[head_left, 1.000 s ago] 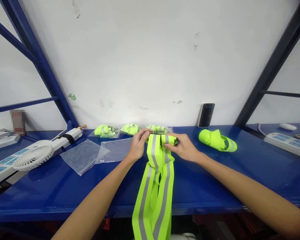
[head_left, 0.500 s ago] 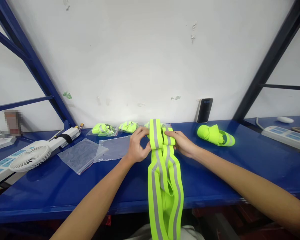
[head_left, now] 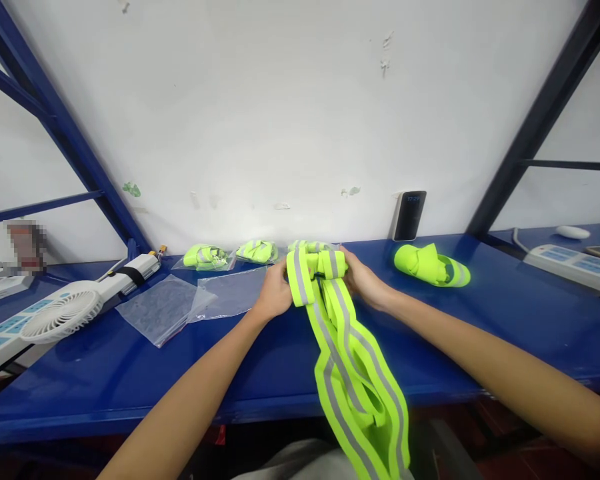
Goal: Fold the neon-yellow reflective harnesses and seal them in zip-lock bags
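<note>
Both hands grip a neon-yellow reflective strap (head_left: 343,347) with grey stripes, its upper end folded into a bundle above the blue table. My left hand (head_left: 276,291) is closed on the bundle's left side, its fingertips hidden behind the fabric. On the right side, my right hand (head_left: 363,279) is closed around the other edge, fingers mostly covered. Loose lengths of the strap hang over the table's front edge toward my lap. Two clear plastic bags (head_left: 155,308) lie flat, overlapping, left of my left hand. A rolled reflective strap (head_left: 425,265) lies to the right.
Several bagged yellow bundles (head_left: 206,257) line the wall. At left are a white fan (head_left: 63,315) and a power strip (head_left: 10,337). A dark-faced clock device (head_left: 410,215) stands against the wall; another power strip (head_left: 575,267) lies far right. Blue posts rise at both sides.
The bundle's folded top has tipped and turned between my hands, and my fingers have moved behind it. The hanging lengths have swung to the right.
</note>
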A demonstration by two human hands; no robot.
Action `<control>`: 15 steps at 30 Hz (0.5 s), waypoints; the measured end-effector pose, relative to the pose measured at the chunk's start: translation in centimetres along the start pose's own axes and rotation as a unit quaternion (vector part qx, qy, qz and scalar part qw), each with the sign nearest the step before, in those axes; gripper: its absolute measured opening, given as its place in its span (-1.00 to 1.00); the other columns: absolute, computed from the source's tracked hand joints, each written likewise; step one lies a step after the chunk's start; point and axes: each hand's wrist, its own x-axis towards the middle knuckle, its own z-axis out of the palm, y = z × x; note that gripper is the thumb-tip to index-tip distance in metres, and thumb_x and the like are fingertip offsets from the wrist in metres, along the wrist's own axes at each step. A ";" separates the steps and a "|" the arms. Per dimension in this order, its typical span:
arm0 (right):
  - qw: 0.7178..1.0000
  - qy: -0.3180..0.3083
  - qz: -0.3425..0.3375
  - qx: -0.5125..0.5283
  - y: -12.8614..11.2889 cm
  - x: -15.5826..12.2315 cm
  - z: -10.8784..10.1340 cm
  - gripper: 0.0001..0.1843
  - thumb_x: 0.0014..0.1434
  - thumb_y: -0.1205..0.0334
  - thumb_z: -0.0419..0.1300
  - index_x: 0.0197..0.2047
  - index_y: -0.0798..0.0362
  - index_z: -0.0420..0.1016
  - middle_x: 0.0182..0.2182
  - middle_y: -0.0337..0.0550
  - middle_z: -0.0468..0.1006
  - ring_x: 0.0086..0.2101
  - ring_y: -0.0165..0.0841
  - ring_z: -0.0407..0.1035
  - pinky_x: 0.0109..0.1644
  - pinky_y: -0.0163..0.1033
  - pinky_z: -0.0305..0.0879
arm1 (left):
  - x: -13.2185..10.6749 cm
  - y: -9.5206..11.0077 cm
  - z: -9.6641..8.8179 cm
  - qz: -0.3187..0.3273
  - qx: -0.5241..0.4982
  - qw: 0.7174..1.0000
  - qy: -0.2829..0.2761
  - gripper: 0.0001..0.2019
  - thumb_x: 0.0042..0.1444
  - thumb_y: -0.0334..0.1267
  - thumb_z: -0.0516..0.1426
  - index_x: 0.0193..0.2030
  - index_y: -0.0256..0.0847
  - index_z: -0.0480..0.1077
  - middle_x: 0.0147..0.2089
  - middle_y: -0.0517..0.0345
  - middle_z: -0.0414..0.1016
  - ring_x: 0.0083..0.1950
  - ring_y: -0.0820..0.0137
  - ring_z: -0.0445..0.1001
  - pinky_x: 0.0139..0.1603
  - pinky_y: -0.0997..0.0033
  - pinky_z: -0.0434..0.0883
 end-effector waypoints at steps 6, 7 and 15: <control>0.946 -0.024 -0.202 -0.254 -1.0 -0.9 -0.8 -0.25 0.22 -0.06 0.17 0.38 -0.06 0.04 0.22 0.04 0.30 0.09 -0.08 0.31 0.07 0.01 0.36 | 0.7 -0.4 0.2 -0.093 -0.114 0.986 0.077 -0.68 0.06 -0.04 0.26 -0.18 -0.26 0.50 -0.20 0.04 0.59 -0.22 0.23 0.53 -0.21 0.25 0.48; 0.921 -0.035 -0.252 -0.294 -1.0 -1.1 -0.9 -0.15 0.18 0.03 0.23 0.42 -0.08 -0.07 0.28 0.06 0.20 0.18 -0.04 0.22 0.17 0.06 0.29 | 0.8 -0.6 0.2 -0.091 -0.126 0.985 0.070 -0.67 0.08 -0.03 0.25 -0.14 -0.25 0.50 -0.14 0.02 0.59 -0.15 0.21 0.54 -0.14 0.23 0.48; 0.814 -0.004 -0.377 -0.443 -0.4 -0.7 -1.7 -0.42 0.17 0.32 0.16 0.26 -0.13 0.31 0.27 0.04 0.16 0.06 -0.07 0.34 -0.03 -0.02 0.42 | 0.7 -1.0 0.7 -0.162 -0.221 0.960 0.058 -0.57 0.00 0.00 0.29 -0.07 -0.20 0.40 -0.16 0.07 0.53 -0.22 0.28 0.52 -0.26 0.31 0.47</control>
